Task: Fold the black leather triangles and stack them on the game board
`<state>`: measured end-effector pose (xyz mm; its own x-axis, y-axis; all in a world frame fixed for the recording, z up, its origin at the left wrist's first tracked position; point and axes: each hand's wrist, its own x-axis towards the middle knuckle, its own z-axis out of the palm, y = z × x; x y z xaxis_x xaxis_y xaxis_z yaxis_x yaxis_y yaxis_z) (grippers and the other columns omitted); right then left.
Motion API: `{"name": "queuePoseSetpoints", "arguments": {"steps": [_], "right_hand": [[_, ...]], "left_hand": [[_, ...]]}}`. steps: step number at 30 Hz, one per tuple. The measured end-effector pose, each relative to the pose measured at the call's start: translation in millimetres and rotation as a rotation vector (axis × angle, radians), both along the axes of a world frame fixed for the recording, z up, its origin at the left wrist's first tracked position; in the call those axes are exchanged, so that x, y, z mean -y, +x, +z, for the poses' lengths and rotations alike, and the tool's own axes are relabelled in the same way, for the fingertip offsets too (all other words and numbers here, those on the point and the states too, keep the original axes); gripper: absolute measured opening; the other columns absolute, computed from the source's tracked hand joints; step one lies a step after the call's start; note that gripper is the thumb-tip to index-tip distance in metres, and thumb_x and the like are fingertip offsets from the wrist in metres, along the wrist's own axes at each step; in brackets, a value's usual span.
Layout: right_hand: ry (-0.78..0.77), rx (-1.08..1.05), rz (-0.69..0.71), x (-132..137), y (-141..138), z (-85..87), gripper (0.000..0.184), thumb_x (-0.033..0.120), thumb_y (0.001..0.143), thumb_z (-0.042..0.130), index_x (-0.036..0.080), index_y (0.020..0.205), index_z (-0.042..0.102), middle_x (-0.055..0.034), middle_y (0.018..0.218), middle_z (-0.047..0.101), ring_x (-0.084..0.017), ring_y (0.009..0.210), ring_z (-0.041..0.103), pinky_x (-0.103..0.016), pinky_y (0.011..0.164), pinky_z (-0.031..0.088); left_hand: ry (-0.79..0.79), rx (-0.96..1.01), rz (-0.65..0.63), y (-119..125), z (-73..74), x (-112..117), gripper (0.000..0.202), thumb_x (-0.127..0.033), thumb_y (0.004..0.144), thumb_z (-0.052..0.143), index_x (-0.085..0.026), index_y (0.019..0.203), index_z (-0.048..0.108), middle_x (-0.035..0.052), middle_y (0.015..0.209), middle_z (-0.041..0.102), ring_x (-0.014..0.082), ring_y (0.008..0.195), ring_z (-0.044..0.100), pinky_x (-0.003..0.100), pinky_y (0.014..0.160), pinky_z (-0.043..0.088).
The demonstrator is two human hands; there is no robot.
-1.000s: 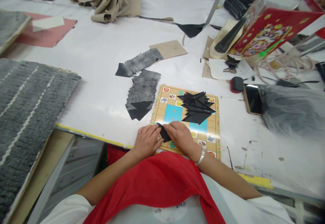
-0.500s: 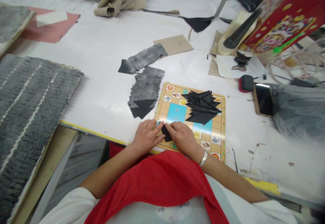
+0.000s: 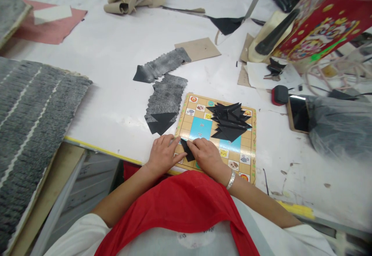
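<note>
A small black folded piece of sheet material (image 3: 187,151) lies flat on the game board (image 3: 174,168), between my two hands. My left hand (image 3: 162,153) rests at the piece's left side; its thumb and index finger are spread apart, with the thumb tip at the piece's edge. My right hand (image 3: 207,156) has its fingers curled together and presses on the right side of the same piece. The undersides of the right fingers are hidden. Just beyond that hand, a pile of black folded pointed pieces (image 3: 231,122) covers part of the board.
Grey scallop-edged pieces (image 3: 168,95) lie left of the board, with brown card (image 3: 202,49) behind. A phone (image 3: 298,112), plastic bag (image 3: 340,126) and red box (image 3: 322,31) stand at right. Grey striped fabric (image 3: 37,116) covers the left side.
The index finger of my left hand has drawn back from the black piece, widening the gap to its thumb. My right hand stays on the piece. The view has shifted slightly.
</note>
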<state>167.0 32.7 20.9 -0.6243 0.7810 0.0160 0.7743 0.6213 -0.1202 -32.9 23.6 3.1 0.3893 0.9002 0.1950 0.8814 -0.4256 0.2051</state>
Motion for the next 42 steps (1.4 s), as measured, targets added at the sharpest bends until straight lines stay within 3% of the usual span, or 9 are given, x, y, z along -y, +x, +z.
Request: {"name": "queuePoseSetpoints", "arguments": {"steps": [3,8,14,22,27,31,36,42], "right_hand": [[0.020,0.010,0.002,0,-2,1.2,0.028,0.019,0.094,0.041,0.013,0.116,0.058,-0.0099,0.092,0.059,-0.022,0.082,0.046,-0.033,0.070,0.034],[0.017,-0.033,0.003,-1,-1,-2.8,0.028,0.020,0.095,0.041,0.013,0.115,0.058,-0.0105,0.092,0.060,-0.022,0.084,0.047,-0.032,0.070,0.035],[0.054,-0.208,0.070,7,29,-10.8,0.029,0.017,0.095,0.040,0.013,0.116,0.059,-0.0100,0.099,0.062,-0.019,0.086,0.050,-0.030,0.078,0.040],[0.115,-0.215,0.103,20,44,-10.2,0.028,0.012,0.091,0.044,0.010,0.116,0.058,-0.0128,0.101,0.062,-0.021,0.087,0.050,-0.033,0.077,0.043],[0.108,-0.168,0.115,23,45,-4.8,0.029,0.015,0.094,0.040,0.011,0.117,0.057,-0.0133,0.101,0.060,-0.022,0.089,0.049,-0.035,0.077,0.044],[0.086,-0.161,0.097,29,49,0.5,0.030,0.018,0.095,0.038,0.009,0.117,0.057,-0.0141,0.101,0.060,-0.022,0.091,0.049,-0.036,0.078,0.044],[0.059,-0.160,0.070,34,52,0.9,0.031,0.018,0.095,0.039,0.009,0.119,0.057,-0.0139,0.102,0.060,-0.023,0.092,0.048,-0.036,0.079,0.043],[0.046,-0.141,0.066,37,56,-1.4,0.031,0.018,0.094,0.043,0.010,0.120,0.055,-0.0136,0.104,0.059,-0.023,0.092,0.048,-0.036,0.079,0.042]], "left_hand": [[0.080,0.106,0.059,-1,-0.8,-1,0.043,-0.047,0.086,0.052,-0.016,0.116,0.055,0.0147,0.118,0.056,0.0282,0.107,0.051,0.042,0.090,0.041],[0.050,0.165,-0.177,14,-1.5,3,0.026,-0.032,0.090,0.047,-0.016,0.108,0.057,0.0119,0.113,0.061,0.0241,0.109,0.054,0.040,0.095,0.043],[0.084,0.119,-0.193,18,-2.3,5,0.024,-0.031,0.090,0.048,-0.014,0.100,0.060,0.0123,0.110,0.063,0.0244,0.104,0.056,0.039,0.094,0.044],[0.071,-0.019,-0.203,20,2.8,6,0.045,-0.041,0.091,0.047,-0.012,0.124,0.052,0.0130,0.112,0.062,0.0260,0.106,0.055,0.043,0.095,0.041],[0.098,-0.144,-0.247,21,13.3,7,0.047,-0.046,0.091,0.045,-0.014,0.123,0.055,0.0140,0.119,0.060,0.0278,0.112,0.053,0.051,0.104,0.030],[0.145,-0.168,-0.269,24,11.6,9,0.053,-0.051,0.090,0.044,-0.013,0.125,0.053,0.0162,0.135,0.050,0.0330,0.126,0.042,0.060,0.108,0.020],[0.084,-0.184,-0.299,29,-4.4,14,0.073,-0.061,0.085,0.044,-0.004,0.130,0.048,0.0241,0.133,0.049,0.0328,0.124,0.046,0.046,0.107,0.031],[0.063,-0.232,-0.285,31,1.3,17,0.066,-0.061,0.083,0.048,-0.015,0.132,0.049,0.0232,0.135,0.048,0.0350,0.124,0.046,0.051,0.105,0.031]]}}
